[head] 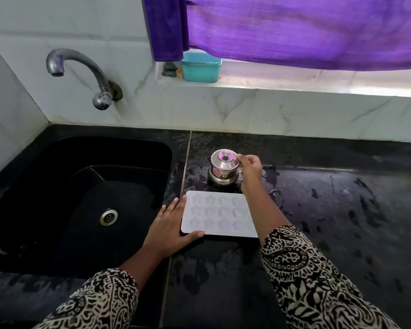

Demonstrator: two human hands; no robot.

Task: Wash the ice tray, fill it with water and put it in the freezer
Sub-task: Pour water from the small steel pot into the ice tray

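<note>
Ice tray on the worktop; filling looks like the step in hand.
We find the white, star-pocketed silicone ice tray (217, 213) flat on the wet black stone worktop (342, 210), just right of the black sink (57, 186). The left hand (170, 220) lies straight-fingered against its left edge. The right hand (250, 168) grips the small lidded steel pot (223, 168) behind it. We cannot tell whether the pockets hold water; we judge filling and freezing still outstanding.
</note>
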